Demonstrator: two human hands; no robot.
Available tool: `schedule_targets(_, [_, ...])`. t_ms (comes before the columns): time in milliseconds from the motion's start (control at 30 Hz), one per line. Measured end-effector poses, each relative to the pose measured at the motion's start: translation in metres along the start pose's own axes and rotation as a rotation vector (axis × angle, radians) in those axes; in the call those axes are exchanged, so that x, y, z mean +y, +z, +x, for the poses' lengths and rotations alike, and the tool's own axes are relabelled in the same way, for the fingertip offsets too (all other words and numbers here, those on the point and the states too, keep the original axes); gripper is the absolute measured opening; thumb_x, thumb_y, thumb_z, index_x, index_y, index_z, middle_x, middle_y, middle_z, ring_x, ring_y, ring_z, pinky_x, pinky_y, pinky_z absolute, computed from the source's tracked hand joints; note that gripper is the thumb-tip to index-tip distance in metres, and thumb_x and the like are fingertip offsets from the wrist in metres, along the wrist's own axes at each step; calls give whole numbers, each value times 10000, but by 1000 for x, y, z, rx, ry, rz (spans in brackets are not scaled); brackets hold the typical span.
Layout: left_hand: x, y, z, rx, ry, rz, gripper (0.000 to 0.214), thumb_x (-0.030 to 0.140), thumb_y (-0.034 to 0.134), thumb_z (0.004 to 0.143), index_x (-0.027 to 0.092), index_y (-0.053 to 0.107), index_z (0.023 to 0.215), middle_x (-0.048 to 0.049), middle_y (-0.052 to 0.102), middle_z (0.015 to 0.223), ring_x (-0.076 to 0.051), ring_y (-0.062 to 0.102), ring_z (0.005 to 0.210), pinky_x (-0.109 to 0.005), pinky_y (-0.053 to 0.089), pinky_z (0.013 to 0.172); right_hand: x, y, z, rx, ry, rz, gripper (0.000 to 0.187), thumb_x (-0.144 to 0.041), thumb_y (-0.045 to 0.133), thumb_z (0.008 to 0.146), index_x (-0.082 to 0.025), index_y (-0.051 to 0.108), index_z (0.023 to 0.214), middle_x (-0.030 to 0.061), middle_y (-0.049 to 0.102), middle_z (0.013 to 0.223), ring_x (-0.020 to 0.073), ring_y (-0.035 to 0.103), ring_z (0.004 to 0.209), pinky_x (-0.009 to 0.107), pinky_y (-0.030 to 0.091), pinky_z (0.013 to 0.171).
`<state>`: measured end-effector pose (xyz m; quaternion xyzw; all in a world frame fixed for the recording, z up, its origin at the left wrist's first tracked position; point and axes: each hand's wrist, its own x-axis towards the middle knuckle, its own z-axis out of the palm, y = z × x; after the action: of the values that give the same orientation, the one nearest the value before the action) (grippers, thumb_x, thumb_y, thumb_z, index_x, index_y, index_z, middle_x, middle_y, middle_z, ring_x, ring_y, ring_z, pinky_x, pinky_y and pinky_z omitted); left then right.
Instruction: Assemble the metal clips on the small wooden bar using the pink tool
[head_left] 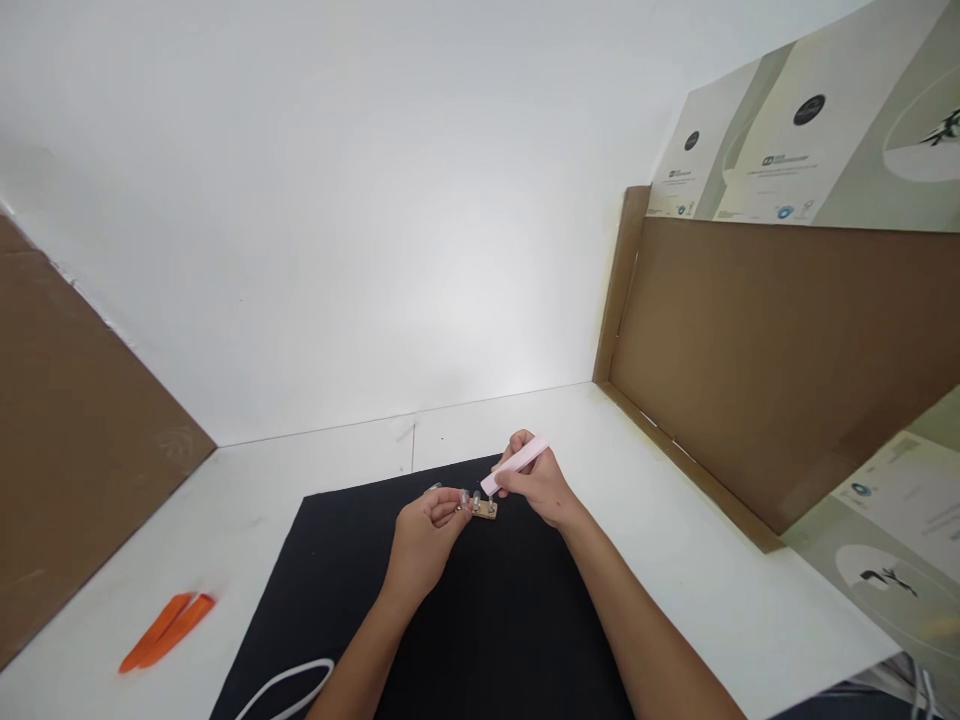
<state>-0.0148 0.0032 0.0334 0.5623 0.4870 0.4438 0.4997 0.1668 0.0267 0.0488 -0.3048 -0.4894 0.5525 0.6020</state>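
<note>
My left hand (424,540) is closed, with thumb and fingers pinching the left end of a small wooden nail stand (487,511). Several clear false nail tips (477,500) stand up along it, and the hand partly hides them. In my right hand (546,492) is a pale pink nail file (516,465), gripped between thumb and fingers. The file slants down to the left. Its lower end is just above the rightmost tip; whether they touch I cannot tell. Both hands are over the far part of a black mat (510,610).
Two orange strips (169,632) lie on the white table (247,520) at left. A white cable (292,685) curves over the mat's near left part. Cardboard panels stand at the left (82,430) and right (780,350), with a white wall (360,220) behind.
</note>
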Motion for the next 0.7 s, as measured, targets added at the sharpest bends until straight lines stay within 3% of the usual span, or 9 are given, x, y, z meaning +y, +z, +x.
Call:
schedule_targets(267, [-3, -4, 2, -5, 118, 124, 278, 433, 645, 804, 191, 744, 899, -42, 774, 898, -222, 717, 884, -297, 558, 806, 2, 3, -3, -60, 7, -38, 385, -120, 719, 609, -241, 411, 806, -55, 655, 691, 122, 594, 530, 239, 486, 504])
schedule_targets(467, [-3, -3, 1, 28, 147, 145, 259, 415, 671, 786, 187, 757, 876, -45, 774, 895, -224, 714, 857, -301, 565, 788, 5, 0, 2, 126, -89, -119, 356, -113, 690, 622, -239, 403, 791, -63, 648, 639, 123, 597, 521, 236, 481, 521])
schedule_targets(700, [-10, -3, 5, 85, 72, 38, 314, 433, 707, 752, 158, 741, 901, -65, 778, 897, -237, 727, 875, -314, 573, 816, -5, 1, -6, -127, 67, -46, 386, -130, 732, 592, -236, 421, 796, -36, 682, 696, 143, 617, 544, 254, 499, 501])
